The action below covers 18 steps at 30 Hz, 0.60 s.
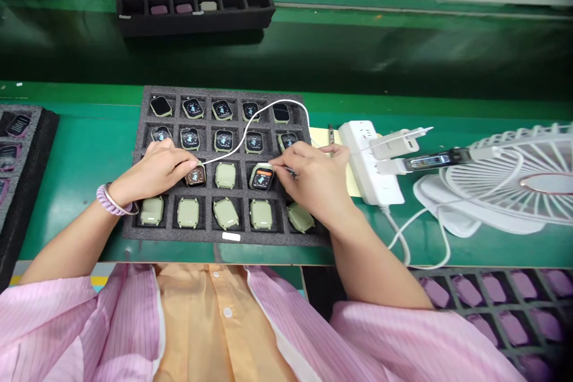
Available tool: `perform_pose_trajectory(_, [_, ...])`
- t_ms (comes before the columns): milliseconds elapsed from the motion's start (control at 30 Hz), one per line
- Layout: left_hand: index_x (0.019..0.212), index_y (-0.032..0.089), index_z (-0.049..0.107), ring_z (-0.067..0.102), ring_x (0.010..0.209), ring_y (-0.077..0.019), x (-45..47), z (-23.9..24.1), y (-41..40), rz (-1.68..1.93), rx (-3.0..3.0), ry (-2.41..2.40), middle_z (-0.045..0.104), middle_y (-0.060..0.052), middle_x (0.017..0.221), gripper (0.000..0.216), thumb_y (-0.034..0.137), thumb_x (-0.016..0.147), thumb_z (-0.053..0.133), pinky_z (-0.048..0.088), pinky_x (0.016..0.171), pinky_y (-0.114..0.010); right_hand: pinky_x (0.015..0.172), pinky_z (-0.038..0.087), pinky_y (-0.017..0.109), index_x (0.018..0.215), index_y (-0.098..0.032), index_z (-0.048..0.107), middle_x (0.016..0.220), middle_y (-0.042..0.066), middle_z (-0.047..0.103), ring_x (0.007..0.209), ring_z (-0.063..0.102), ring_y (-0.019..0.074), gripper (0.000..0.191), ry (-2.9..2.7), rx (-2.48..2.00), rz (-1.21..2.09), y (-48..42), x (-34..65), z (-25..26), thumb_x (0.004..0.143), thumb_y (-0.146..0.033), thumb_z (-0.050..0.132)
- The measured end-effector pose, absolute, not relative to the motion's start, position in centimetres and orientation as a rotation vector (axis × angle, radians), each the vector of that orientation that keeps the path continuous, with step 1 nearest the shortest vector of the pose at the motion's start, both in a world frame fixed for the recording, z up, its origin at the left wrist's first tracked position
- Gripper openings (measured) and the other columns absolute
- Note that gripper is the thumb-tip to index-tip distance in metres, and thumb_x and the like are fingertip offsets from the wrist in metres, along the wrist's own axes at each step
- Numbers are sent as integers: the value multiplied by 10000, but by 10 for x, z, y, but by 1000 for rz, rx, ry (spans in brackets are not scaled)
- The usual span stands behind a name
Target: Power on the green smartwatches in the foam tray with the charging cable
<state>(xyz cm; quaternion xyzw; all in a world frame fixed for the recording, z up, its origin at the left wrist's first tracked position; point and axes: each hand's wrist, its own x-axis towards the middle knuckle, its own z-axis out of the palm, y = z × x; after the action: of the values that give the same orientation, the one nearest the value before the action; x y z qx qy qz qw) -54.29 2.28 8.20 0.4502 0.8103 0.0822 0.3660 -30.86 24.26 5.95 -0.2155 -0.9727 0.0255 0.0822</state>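
A dark foam tray (230, 237) holds several pale green smartwatches in its square cells. My left hand (159, 170) is closed at a smartwatch with a lit screen (196, 176) in the third row, its thumb and finger at the watch's upper edge. The end of a white charging cable (271, 105) meets that same watch. My right hand (313, 176) pinches the upper right edge of another smartwatch (262, 178), whose screen has an orange bar. A thin dark pen-like piece (290, 172) shows by the right fingers; whether they grip it I cannot tell.
Right of the tray lie yellow paper (356, 182) and a white power strip (369, 161) with plugged-in chargers and a USB meter (436, 159). A white fan (532, 176) stands beyond. Other foam trays sit behind (197, 24), at left (45, 131) and at lower right (456, 316).
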Motion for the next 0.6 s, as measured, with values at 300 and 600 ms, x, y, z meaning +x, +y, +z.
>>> perform_pose_trajectory(300, [1210, 85, 695, 358, 849, 187, -540, 85, 18, 611, 1047, 2322, 593, 17, 1170, 526, 498, 928, 531, 224, 838, 9, 1028, 168, 205, 1047, -254, 791, 980, 17, 610, 885, 288, -93, 399, -2894, -235, 126, 196, -330, 60, 1078, -378, 412])
perform_pose_trajectory(600, [1004, 42, 722, 476, 913, 193, -533, 99, -81, 853, 1062, 2237, 604, -7, 1057, 704, 710, 896, 530, 348, 865, 42, 913, 138, 175, 1136, -164, 760, 1079, 31, 609, 908, 363, -105, 470, -3034, -209, 326, 213, -331, 62, 1089, -388, 349])
